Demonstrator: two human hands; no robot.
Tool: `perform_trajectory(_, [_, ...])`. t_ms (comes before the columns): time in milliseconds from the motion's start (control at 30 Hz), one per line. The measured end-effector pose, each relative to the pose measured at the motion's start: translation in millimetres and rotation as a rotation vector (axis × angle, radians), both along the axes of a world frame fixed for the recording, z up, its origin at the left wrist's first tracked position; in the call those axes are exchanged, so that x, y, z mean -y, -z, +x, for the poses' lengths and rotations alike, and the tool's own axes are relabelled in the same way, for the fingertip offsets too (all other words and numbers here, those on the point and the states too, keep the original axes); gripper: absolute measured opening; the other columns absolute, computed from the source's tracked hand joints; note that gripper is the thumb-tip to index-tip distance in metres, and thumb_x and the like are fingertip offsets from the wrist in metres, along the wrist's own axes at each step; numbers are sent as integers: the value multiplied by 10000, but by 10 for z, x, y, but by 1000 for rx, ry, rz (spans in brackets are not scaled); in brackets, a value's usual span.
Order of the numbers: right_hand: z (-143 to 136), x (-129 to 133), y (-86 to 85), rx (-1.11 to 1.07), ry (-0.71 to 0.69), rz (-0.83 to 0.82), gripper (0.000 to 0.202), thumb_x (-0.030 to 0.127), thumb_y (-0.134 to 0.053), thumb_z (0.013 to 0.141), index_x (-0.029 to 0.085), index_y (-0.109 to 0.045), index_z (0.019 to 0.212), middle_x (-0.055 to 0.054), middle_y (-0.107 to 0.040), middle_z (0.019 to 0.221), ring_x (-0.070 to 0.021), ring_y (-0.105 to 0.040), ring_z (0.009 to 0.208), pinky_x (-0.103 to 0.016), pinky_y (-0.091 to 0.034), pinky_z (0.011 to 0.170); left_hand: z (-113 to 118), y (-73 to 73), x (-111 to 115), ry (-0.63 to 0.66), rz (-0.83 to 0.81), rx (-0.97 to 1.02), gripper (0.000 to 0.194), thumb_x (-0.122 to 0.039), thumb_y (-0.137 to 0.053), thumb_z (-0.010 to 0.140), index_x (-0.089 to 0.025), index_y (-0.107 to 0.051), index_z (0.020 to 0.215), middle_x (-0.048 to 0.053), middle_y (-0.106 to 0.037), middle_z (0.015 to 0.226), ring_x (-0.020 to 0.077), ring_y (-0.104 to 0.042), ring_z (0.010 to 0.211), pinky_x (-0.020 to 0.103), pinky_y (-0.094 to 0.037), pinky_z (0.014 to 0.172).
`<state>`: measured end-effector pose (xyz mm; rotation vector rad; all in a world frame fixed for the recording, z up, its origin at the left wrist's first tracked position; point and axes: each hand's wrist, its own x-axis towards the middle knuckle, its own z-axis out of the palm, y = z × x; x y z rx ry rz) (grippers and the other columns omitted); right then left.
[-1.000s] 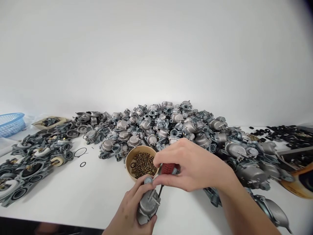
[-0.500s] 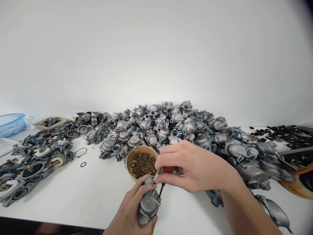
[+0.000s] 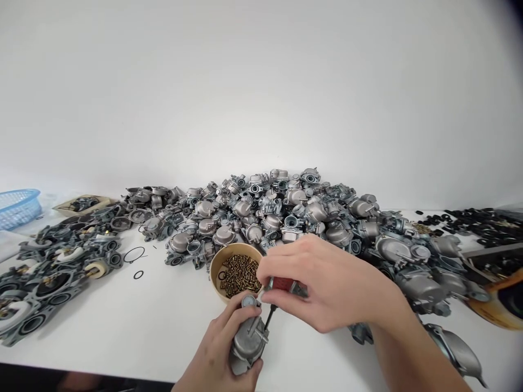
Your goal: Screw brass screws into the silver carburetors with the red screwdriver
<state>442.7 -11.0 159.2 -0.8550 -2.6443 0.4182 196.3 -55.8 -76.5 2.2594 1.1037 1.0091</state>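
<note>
My left hand (image 3: 223, 348) is closed around a grey metal carburetor (image 3: 247, 342) near the table's front edge, its rounded bowl facing up. My right hand (image 3: 310, 280) grips a screwdriver (image 3: 283, 284) with a red handle, mostly hidden by the fingers. The dark shaft slants down to the right side of the carburetor, where its tip meets the rim. Just behind my hands is a round tan bowl (image 3: 213, 265) holding many small brass-coloured screws (image 3: 241, 275) and a black ring.
A big heap of carburetors (image 3: 272, 207) spans the back. Opened carburetor bodies (image 3: 53, 283) lie at left, near black rings (image 3: 138, 275) and a blue basket (image 3: 18, 209). Black rubber parts (image 3: 486, 223) and a yellow-brown container (image 3: 500, 305) are at right.
The fingers of my right hand have shifted slightly around the screwdriver, and more of its red handle shows. My left hand and the carburetor have hardly moved.
</note>
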Motion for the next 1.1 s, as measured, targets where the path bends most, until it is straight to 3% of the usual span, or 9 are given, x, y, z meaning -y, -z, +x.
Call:
perform_trajectory(133, [-38,-38,31,22,92,9,392,403,-668,1055,194,-514,761,50,-611,683,-106,-469,589,-312,-275,589,-16,1,-22,9,32,-4,819,-101,-736,736,-323,-545,1500,157,-591,1632,402,-665,1443,457,-636,1092])
perform_trajectory(233, [-17,-13,5,19,58,-23,136,271,-726,968,211,-608,998,15,-716,934,-139,-596,727,-304,-341,640,-26,-14,-33,19,33,-2,797,-118,-736,757,-335,-552,1502,141,-595,1638,391,-701,1399,455,-653,1069])
perform_trajectory(333, [12,26,-30,22,1,-46,334,94,-677,853,214,-576,1148,-20,-732,1079,-155,-652,792,-302,-366,646,-25,-31,-37,22,29,-5,805,-115,-732,766,-343,-535,1513,138,-568,1671,389,-701,1401,453,-654,1068])
perform_trajectory(533, [-20,-15,8,-12,6,-74,151,204,-728,950,217,-579,959,48,-759,852,-131,-625,690,-302,-340,627,-14,-33,-42,34,53,1,840,-110,-719,746,-354,-502,1520,141,-584,1649,401,-674,1439,472,-652,1076])
perform_trajectory(667, [-39,-37,31,-9,67,-69,382,447,-770,997,205,-531,825,61,-719,735,-126,-580,627,-314,-318,624,-20,-29,-45,31,40,8,825,-112,-715,739,-345,-526,1508,128,-613,1621,394,-688,1423,461,-652,1080])
perform_trajectory(767, [1,2,-4,-19,46,-54,214,261,-776,912,209,-569,926,50,-733,865,-131,-605,711,-312,-350,657,-19,-38,-47,46,53,23,811,-123,-725,758,-336,-535,1517,131,-581,1657,388,-684,1429,452,-643,1093])
perform_trajectory(900, [64,39,-42,-14,11,-17,226,94,-665,844,211,-612,1030,38,-733,944,-132,-635,768,-316,-363,678,-14,-42,-37,25,17,1,783,-118,-733,769,-325,-559,1504,143,-575,1665,384,-698,1408,447,-644,1083])
perform_trajectory(1000, [47,15,-22,-25,14,-43,62,189,-675,957,218,-639,997,59,-752,890,-118,-640,727,-308,-370,670,-17,-14,-24,19,3,-8,807,-90,-727,736,-323,-565,1492,150,-574,1666,388,-702,1399,452,-645,1077])
perform_trajectory(1100, [-8,-16,7,-4,92,-46,241,363,-725,1011,208,-620,858,71,-731,753,-111,-602,632,-309,-333,629,-27,31,-13,3,-5,-12,836,-77,-724,707,-318,-570,1492,159,-597,1641,397,-700,1400,453,-654,1066])
